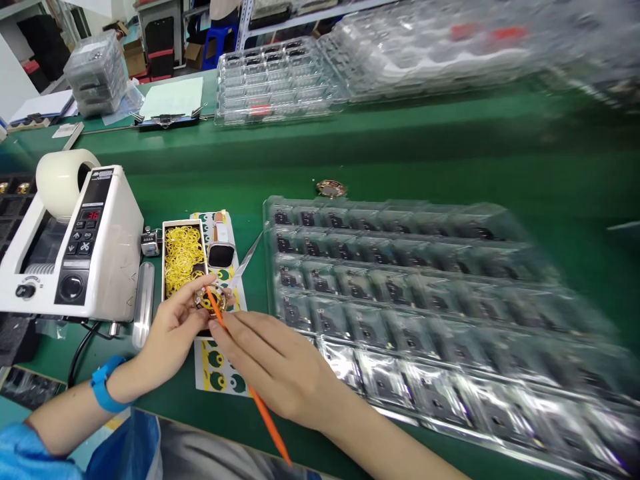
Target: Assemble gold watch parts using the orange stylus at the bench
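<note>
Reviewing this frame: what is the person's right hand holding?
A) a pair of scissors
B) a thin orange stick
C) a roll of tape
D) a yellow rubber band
B: the right hand grips a thin orange stick whose tip reaches the small round part held by the left hand.

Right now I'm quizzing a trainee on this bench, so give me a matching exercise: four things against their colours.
Things:
1. stick in the right hand
2. wristband on the left hand
3. tape dispenser
4. bands in the box

Colours:
A. white
B. yellow
C. orange
D. blue

Pairs: 1-C, 2-D, 3-A, 4-B
</note>
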`<action>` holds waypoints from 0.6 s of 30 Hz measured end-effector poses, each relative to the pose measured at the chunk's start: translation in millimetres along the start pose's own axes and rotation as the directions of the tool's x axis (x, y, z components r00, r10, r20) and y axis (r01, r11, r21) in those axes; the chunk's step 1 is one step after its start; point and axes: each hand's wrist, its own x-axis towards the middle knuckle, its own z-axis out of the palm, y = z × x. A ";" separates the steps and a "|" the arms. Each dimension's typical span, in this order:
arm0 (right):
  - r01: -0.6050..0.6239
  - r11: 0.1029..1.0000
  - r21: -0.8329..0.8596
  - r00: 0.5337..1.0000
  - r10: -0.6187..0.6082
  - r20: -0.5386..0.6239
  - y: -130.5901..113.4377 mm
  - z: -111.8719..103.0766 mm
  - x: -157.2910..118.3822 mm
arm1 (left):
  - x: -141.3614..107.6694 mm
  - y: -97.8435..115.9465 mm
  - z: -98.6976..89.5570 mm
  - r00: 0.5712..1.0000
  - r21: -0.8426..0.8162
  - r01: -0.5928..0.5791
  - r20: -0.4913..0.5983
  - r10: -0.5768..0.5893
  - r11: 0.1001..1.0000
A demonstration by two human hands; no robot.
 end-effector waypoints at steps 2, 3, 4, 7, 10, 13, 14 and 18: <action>-0.122 0.981 0.150 0.990 0.131 -0.050 3.4 -5.0 -2.3 | 1.0 5.0 1.4 0.999 -0.089 0.046 0.004 -0.046 0.995; -0.209 0.948 0.242 0.969 0.233 -0.076 5.0 -7.5 -3.8 | 1.5 7.5 2.3 0.998 -0.127 0.063 0.006 -0.063 0.990; -0.298 0.894 0.335 0.933 0.347 -0.094 6.5 -9.5 -5.5 | 1.9 9.6 3.2 0.997 -0.152 0.076 0.009 -0.075 0.985; -0.458 0.690 0.561 0.793 0.602 -0.093 9.8 -11.4 -11.1 | 2.7 14.2 5.7 0.996 -0.164 0.089 0.029 -0.085 0.982; -0.508 0.596 0.621 0.724 0.686 -0.066 10.8 -8.8 -15.0 | 2.8 15.4 7.1 0.996 -0.116 0.079 0.039 -0.075 0.990; -0.537 0.642 0.548 0.736 0.674 -0.068 10.0 -7.7 -14.0 | 2.2 13.8 7.1 0.998 -0.033 0.059 0.020 -0.058 0.998; -0.524 0.662 0.535 0.755 0.652 -0.068 9.3 -8.0 -12.6 | 1.9 12.8 6.9 0.999 -0.005 0.051 0.015 -0.051 0.999; -0.430 0.759 0.490 0.858 0.512 -0.040 2.5 -6.5 -6.2 | 0.5 8.9 7.0 1.000 0.084 -0.016 -0.015 0.017 0.996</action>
